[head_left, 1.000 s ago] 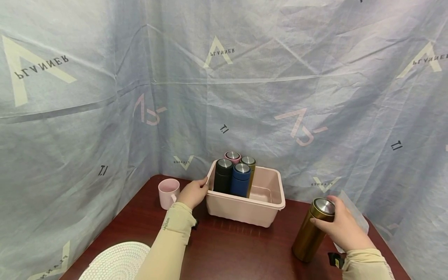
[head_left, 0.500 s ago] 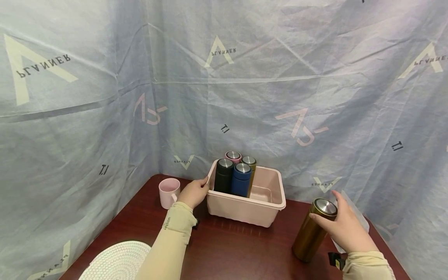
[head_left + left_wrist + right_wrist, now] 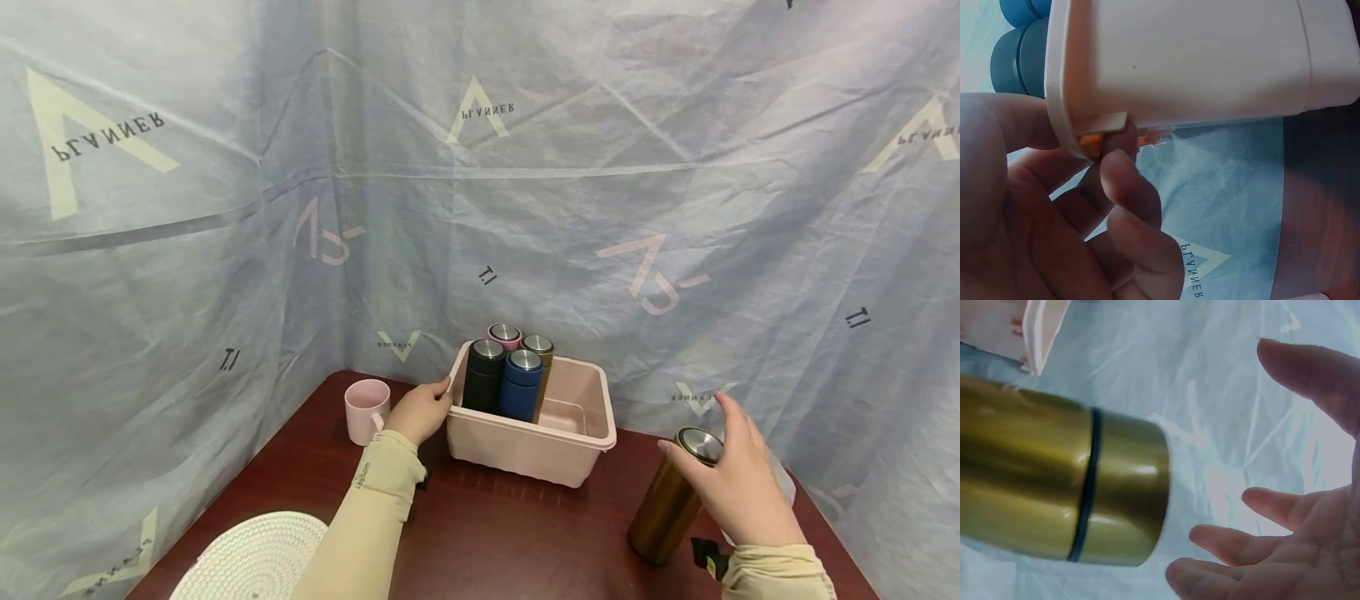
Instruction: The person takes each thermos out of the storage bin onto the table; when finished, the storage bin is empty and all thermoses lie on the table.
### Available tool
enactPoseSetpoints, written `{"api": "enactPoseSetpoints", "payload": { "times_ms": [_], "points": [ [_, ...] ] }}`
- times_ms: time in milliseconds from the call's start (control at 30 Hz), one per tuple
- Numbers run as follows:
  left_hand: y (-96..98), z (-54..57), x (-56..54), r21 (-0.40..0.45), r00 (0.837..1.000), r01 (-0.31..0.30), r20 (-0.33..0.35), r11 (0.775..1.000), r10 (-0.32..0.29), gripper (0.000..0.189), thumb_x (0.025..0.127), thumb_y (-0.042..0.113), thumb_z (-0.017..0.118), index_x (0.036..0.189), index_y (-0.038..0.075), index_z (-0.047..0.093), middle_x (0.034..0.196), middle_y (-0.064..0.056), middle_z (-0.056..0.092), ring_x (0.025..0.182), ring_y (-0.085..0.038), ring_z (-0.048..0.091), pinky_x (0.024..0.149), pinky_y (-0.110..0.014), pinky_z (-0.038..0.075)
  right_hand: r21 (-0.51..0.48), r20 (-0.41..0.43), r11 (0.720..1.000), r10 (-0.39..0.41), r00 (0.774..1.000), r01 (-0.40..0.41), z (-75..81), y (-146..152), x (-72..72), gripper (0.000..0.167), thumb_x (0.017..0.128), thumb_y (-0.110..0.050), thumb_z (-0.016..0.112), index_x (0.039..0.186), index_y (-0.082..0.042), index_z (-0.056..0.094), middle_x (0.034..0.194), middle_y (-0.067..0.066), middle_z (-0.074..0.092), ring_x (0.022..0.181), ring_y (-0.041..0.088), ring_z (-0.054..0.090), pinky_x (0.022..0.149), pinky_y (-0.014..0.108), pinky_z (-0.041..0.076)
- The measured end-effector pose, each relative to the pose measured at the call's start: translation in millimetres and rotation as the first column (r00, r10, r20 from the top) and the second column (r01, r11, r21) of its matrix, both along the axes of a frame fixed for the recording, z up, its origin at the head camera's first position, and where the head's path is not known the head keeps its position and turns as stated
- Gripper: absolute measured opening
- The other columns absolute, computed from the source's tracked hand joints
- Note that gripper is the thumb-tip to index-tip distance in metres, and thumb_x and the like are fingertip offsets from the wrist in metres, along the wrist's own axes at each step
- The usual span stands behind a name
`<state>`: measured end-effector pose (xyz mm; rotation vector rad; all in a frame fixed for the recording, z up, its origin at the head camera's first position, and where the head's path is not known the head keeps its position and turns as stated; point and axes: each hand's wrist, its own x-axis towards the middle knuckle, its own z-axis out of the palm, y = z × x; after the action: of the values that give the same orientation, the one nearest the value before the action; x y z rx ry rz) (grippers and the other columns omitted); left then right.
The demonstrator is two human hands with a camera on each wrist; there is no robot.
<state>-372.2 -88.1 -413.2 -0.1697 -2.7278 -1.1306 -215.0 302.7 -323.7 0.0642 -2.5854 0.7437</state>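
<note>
With twelve o'clock at the far edge of the surface (image 3: 480,550), we have a gold flask (image 3: 660,517) standing on its base at three o'clock. Our right hand (image 3: 738,483) is spread wide beside its lid (image 3: 700,444); the right wrist view shows a gap there, so it holds nothing. At twelve o'clock sits the pink bin (image 3: 517,454), which our left hand (image 3: 420,414) pinches at its nine o'clock end. Inside, bunched towards ten, stand a black flask (image 3: 483,387), a blue flask (image 3: 521,392), a pink flask (image 3: 505,335) and a second gold flask (image 3: 545,382).

As we judge it, the step in hand is handling the lone flask by its top. To do it well, we should move straight up or down, thumb and fingertips evenly spaced, since a tall flask nudged up high could tip. On the left a light pinch should do; pressing harder might tilt the bin. Our left sleeve should clear the pink mug (image 3: 366,421) at ten o'clock.
</note>
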Motion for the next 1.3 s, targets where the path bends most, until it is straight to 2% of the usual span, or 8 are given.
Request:
{"api": "enactPoseSetpoints", "payload": {
  "times_ms": [200,267,367,600,733,933,1300],
  "points": [
    [0.5,0.7,-0.2,-0.007,1.0,0.001,-0.001,1.0,-0.001,0.044,0.102,0.035,0.049,0.144,0.022,0.055,0.142,-0.008,0.055,0.125,-0.031,0.055,0.1,-0.05,0.045,-0.017,-0.153,0.999,0.043,0.987,-0.046,3.0,-13.0,-1.1,0.097,0.086,-0.037,0.078,0.155,0.002,0.021,0.147,0.038,0.03,0.134,0.055,0.029,0.102,0.072,0.027],
    [0.8,0.7,-0.1,-0.007,1.0,0.002,0.001,1.0,-0.002,0.044,0.102,0.035,0.049,0.144,0.023,0.055,0.142,-0.007,0.055,0.125,-0.03,0.055,0.1,-0.05,0.045,-0.018,-0.177,0.998,0.058,0.983,-0.062,3.4,-17.0,-1.7,0.096,0.085,-0.034,0.079,0.155,0.001,0.023,0.146,0.037,0.031,0.133,0.054,0.03,0.102,0.071,0.027],
    [0.2,0.4,-0.9,-0.006,1.0,0.006,-0.007,1.0,-0.006,0.044,0.102,0.034,0.049,0.143,0.022,0.056,0.141,-0.008,0.055,0.125,-0.03,0.055,0.1,-0.05,0.046,-0.023,-0.171,0.997,0.068,0.983,-0.073,5.6,-22.4,-3.2,0.096,0.085,-0.034,0.079,0.155,0.0,0.023,0.147,0.035,0.032,0.133,0.053,0.031,0.1,0.07,0.029],
    [-1.7,0.3,-1.5,0.002,1.0,0.004,-0.014,1.0,-0.004,0.044,0.102,0.034,0.05,0.143,0.022,0.056,0.141,-0.008,0.056,0.124,-0.03,0.056,0.1,-0.05,0.046,-0.025,-0.076,0.996,0.08,0.994,-0.082,13.7,-36.0,-10.3,0.099,0.089,-0.049,0.072,0.159,-0.006,0.016,0.152,0.032,0.028,0.135,0.053,0.029,0.097,0.072,0.031],
    [-1.5,0.6,-0.7,-0.001,1.0,0.005,-0.006,1.0,-0.005,0.043,0.102,0.034,0.05,0.143,0.023,0.056,0.14,-0.007,0.056,0.125,-0.03,0.055,0.1,-0.049,0.046,-0.026,-0.037,0.996,0.079,0.996,-0.08,13.9,-42.4,-14.9,0.101,0.088,-0.052,0.071,0.159,-0.006,0.015,0.153,0.031,0.028,0.135,0.053,0.031,0.096,0.072,0.033],
    [-0.8,1.0,-1.2,0.003,1.0,0.005,-0.007,1.0,-0.005,0.043,0.102,0.035,0.05,0.143,0.024,0.056,0.141,-0.007,0.056,0.125,-0.029,0.055,0.101,-0.049,0.045,-0.018,-0.064,0.993,0.116,0.991,-0.117,9.7,-51.5,-25.6,0.1,0.088,-0.05,0.072,0.158,-0.004,0.018,0.152,0.03,0.031,0.134,0.051,0.033,0.096,0.07,0.035],
    [-1.7,0.8,-0.9,0.007,1.0,0.012,-0.013,1.0,-0.012,0.043,0.101,0.033,0.051,0.142,0.022,0.057,0.14,-0.008,0.057,0.125,-0.03,0.055,0.101,-0.05,0.045,-0.018,-0.098,0.987,0.156,0.983,-0.158,5.3,-65.0,-40.0,0.097,0.087,-0.04,0.076,0.155,0.002,0.022,0.148,0.032,0.035,0.123,0.051,0.044,0.096,0.065,0.039]
  ]
}}
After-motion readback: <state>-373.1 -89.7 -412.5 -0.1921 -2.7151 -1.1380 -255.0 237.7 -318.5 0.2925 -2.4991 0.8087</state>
